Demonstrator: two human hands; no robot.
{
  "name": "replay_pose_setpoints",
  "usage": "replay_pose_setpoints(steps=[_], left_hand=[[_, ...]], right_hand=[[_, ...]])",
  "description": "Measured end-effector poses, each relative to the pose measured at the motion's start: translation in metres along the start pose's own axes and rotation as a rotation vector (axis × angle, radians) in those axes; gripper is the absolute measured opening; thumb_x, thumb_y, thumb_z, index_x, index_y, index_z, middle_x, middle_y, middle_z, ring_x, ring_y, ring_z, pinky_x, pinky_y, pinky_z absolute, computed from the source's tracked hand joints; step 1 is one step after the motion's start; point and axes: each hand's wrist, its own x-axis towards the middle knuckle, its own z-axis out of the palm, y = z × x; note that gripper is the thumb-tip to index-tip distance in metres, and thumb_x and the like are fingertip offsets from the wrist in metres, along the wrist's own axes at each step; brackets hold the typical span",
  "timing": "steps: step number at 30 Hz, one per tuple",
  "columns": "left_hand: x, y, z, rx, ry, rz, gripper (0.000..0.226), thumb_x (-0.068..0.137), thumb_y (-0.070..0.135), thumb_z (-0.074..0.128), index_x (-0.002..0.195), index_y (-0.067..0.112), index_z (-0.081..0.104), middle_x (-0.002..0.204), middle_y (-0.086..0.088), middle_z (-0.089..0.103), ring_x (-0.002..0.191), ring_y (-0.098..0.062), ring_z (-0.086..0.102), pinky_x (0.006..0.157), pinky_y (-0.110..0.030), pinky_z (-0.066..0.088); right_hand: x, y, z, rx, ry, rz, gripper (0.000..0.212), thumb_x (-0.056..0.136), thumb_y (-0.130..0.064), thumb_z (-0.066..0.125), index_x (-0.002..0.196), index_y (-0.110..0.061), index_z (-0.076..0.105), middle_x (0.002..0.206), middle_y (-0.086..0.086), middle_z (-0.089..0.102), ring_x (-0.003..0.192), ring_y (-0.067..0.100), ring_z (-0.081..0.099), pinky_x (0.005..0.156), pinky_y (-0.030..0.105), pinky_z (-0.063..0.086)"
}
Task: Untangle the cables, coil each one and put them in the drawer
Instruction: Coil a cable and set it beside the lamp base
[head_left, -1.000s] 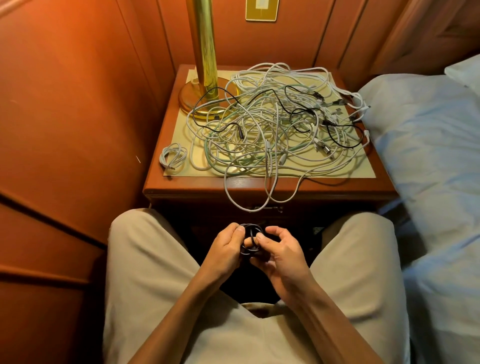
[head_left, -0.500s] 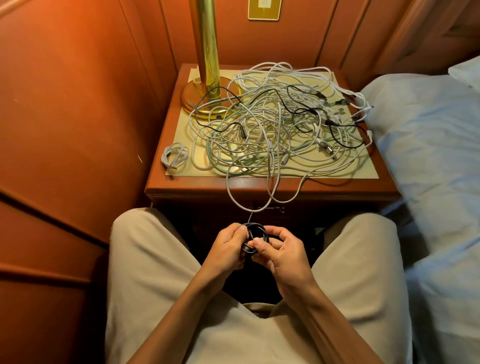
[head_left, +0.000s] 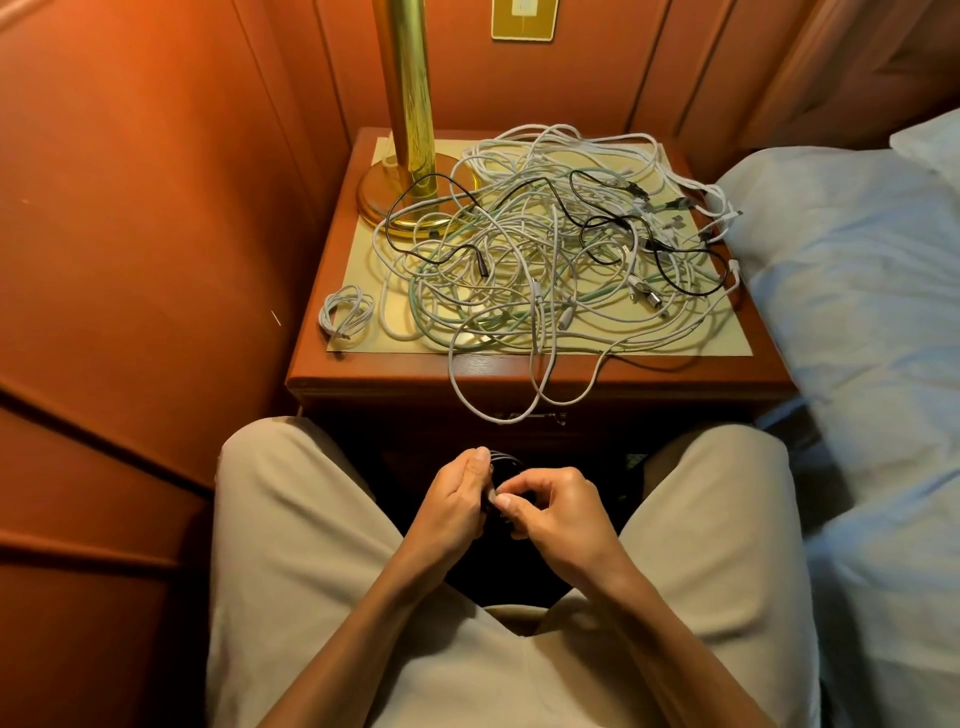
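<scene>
A small black cable coil (head_left: 503, 462) is held low between my knees. My left hand (head_left: 454, 499) grips it from the left and my right hand (head_left: 553, 506) pinches it from the right; most of the coil is hidden by the fingers. On the wooden nightstand (head_left: 363, 382) lies a big tangle of white, green and black cables (head_left: 545, 260), with white loops hanging over the front edge. A small coiled white cable (head_left: 345, 312) lies apart at the top's left front corner. The drawer handle (head_left: 535, 415) shows under the hanging loops, and the drawer looks closed.
A brass lamp (head_left: 410, 156) stands at the nightstand's back left, some cables lying over its base. A bed with a pale blue sheet (head_left: 857, 312) borders the right. Wood-panelled walls close in on the left and behind. My legs in beige trousers fill the foreground.
The black coil has turned edge-on and sunk further between my fingers. My right hand has curled tighter over it. The cables on the nightstand have not moved.
</scene>
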Motion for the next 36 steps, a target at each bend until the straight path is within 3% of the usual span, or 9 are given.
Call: replay_pose_setpoints(steps=[4, 8, 11, 16, 20, 23, 26, 30, 36], left_hand=[[0.004, -0.003, 0.001, 0.006, 0.090, 0.016, 0.044, 0.106, 0.035, 0.035, 0.077, 0.009, 0.056, 0.067, -0.007, 0.055, 0.062, -0.015, 0.055, 0.057, -0.027, 0.044], [0.012, -0.004, -0.011, 0.162, 0.065, 0.121, 0.053, 0.104, 0.041, 0.038, 0.076, 0.001, 0.059, 0.068, -0.016, 0.058, 0.064, -0.027, 0.054, 0.061, -0.045, 0.042], [0.016, -0.008, -0.017, 0.276, 0.034, 0.142, 0.048, 0.105, 0.035, 0.041, 0.070, 0.006, 0.057, 0.062, -0.006, 0.052, 0.058, -0.017, 0.048, 0.058, -0.039, 0.036], [0.016, -0.022, -0.012, 0.280, 0.122, 0.164, 0.043, 0.105, 0.028, 0.041, 0.066, 0.013, 0.052, 0.059, 0.000, 0.049, 0.054, -0.009, 0.045, 0.055, -0.034, 0.035], [0.021, -0.019, -0.017, 0.164, 0.192, 0.133, 0.047, 0.105, 0.036, 0.041, 0.063, 0.015, 0.049, 0.057, 0.002, 0.048, 0.053, -0.012, 0.043, 0.052, -0.039, 0.033], [0.022, -0.008, -0.020, -0.059, 0.111, -0.027, 0.052, 0.106, 0.034, 0.040, 0.060, 0.015, 0.052, 0.048, 0.001, 0.049, 0.038, -0.010, 0.039, 0.041, -0.022, 0.029], [0.017, 0.000, -0.020, -0.182, -0.046, -0.133, 0.058, 0.106, 0.035, 0.039, 0.053, 0.019, 0.057, 0.045, -0.002, 0.047, 0.033, -0.011, 0.038, 0.035, -0.017, 0.026], [0.012, -0.005, -0.021, -0.278, -0.167, -0.226, 0.050, 0.103, 0.040, 0.043, 0.063, 0.016, 0.060, 0.054, -0.006, 0.045, 0.041, -0.014, 0.038, 0.036, -0.020, 0.029], [0.012, -0.007, -0.012, -0.294, -0.166, -0.276, 0.045, 0.103, 0.042, 0.043, 0.067, 0.016, 0.051, 0.054, -0.001, 0.038, 0.042, -0.009, 0.032, 0.040, -0.020, 0.024]], right_hand=[[-0.002, -0.001, 0.004, 0.305, -0.018, 0.028, 0.036, 0.093, -0.003, 0.065, 0.128, -0.013, 0.064, 0.115, -0.005, 0.070, 0.104, 0.011, 0.069, 0.080, 0.027, 0.059], [-0.006, -0.003, -0.001, 0.441, -0.047, -0.035, 0.039, 0.092, 0.003, 0.062, 0.127, -0.014, 0.064, 0.114, -0.003, 0.071, 0.105, 0.012, 0.070, 0.083, 0.023, 0.056], [-0.002, -0.003, -0.005, 0.385, -0.093, -0.013, 0.038, 0.093, 0.002, 0.062, 0.128, -0.013, 0.064, 0.107, -0.003, 0.071, 0.100, 0.012, 0.070, 0.087, 0.025, 0.057], [0.007, -0.005, 0.001, -0.113, -0.117, -0.043, 0.020, 0.096, -0.012, 0.062, 0.112, -0.016, 0.073, 0.094, -0.008, 0.070, 0.090, 0.006, 0.067, 0.085, 0.024, 0.057], [0.006, -0.003, 0.005, 0.150, -0.080, -0.122, 0.025, 0.096, -0.002, 0.058, 0.093, -0.024, 0.070, 0.090, -0.004, 0.069, 0.090, 0.015, 0.067, 0.081, 0.035, 0.059], [0.001, 0.001, 0.009, 0.455, -0.161, -0.197, 0.025, 0.093, 0.002, 0.055, 0.093, -0.019, 0.068, 0.101, 0.000, 0.062, 0.096, 0.018, 0.065, 0.083, 0.034, 0.057], [-0.001, 0.006, 0.007, 0.408, -0.291, -0.246, 0.025, 0.088, 0.002, 0.057, 0.090, -0.020, 0.069, 0.106, -0.006, 0.054, 0.101, 0.016, 0.062, 0.087, 0.029, 0.053], [0.000, 0.011, -0.002, 0.173, -0.365, -0.277, 0.039, 0.086, -0.001, 0.054, 0.095, -0.032, 0.076, 0.108, -0.006, 0.050, 0.109, 0.016, 0.058, 0.096, 0.031, 0.051], [-0.004, 0.009, -0.004, 0.200, -0.296, -0.250, 0.042, 0.090, -0.018, 0.055, 0.117, -0.047, 0.069, 0.092, -0.021, 0.047, 0.087, 0.002, 0.052, 0.080, 0.019, 0.046]])
